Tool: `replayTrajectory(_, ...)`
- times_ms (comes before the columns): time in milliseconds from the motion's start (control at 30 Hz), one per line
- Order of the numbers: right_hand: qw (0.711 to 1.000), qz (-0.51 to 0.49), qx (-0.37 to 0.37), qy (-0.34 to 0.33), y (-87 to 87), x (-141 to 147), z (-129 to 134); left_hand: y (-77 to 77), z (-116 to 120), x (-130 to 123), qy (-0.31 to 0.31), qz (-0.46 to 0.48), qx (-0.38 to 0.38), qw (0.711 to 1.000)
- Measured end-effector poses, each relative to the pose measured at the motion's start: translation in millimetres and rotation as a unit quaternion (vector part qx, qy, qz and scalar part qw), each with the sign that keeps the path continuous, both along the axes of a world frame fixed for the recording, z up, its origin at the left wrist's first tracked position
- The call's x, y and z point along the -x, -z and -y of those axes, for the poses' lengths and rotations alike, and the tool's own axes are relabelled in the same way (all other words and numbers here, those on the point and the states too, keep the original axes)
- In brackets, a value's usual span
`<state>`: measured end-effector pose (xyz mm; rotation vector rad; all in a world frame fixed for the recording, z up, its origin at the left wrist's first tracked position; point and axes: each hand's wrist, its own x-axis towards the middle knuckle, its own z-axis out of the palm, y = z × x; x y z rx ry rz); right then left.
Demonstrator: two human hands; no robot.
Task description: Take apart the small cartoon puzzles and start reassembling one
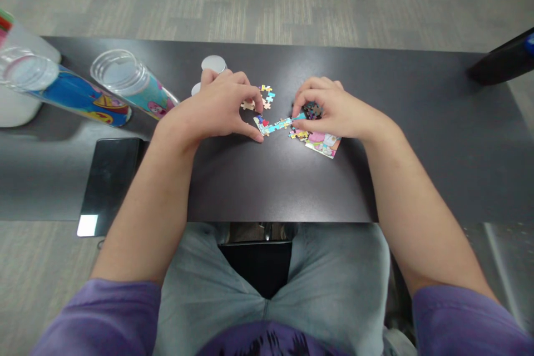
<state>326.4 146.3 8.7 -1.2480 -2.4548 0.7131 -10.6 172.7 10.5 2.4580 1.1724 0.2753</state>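
A narrow strip of joined jigsaw pieces (277, 125), mostly light blue, lies on the dark table between my two hands. My left hand (227, 103) curls around its left end, thumb on the near side and index finger on the far side. At the other end, my right hand (327, 108) pinches the strip between thumb and fingers. Partly under the right hand is a joined, colourful puzzle section (324, 144) with a straight lower edge. Dark loose pieces (312, 110) sit beneath the right palm. Several more loose pieces (267, 94) lie beyond my left fingertips.
Two clear tubes with printed pictures, a blue one (83, 92) and a teal one (136, 80), lie at the left. White round lids (214, 63) are behind my left hand. A black phone (110, 178) overhangs the near table edge. A dark cylinder (503, 61) stands far right.
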Motion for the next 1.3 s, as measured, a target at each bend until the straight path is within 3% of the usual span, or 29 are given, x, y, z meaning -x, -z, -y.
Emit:
replayTrajectory(500, 1.0, -0.008, 0.017, -0.023, 2.3, 14.2, 4.1, -2.9, -7.4, 0.2, 0.025, 0.007, 0.036, 0.999)
replayTrajectory(767, 1.0, -0.009, 0.002, -0.028, 7.0, 14.2, 3.7, -13.2, -3.4, -2.8, 0.044, 0.007, 0.113, 0.993)
replayTrajectory(1000, 1.0, -0.003, 0.0, -0.015, 5.2, 17.6, 7.0, -8.8, -0.8, -3.4, 0.056, 0.005, 0.058, 0.997)
replayTrajectory(1300, 1.0, -0.005, 0.005, -0.002, 1.7, 17.6, 6.4, -16.3, 3.7, -13.7, 0.05, -0.013, 0.104, 0.993)
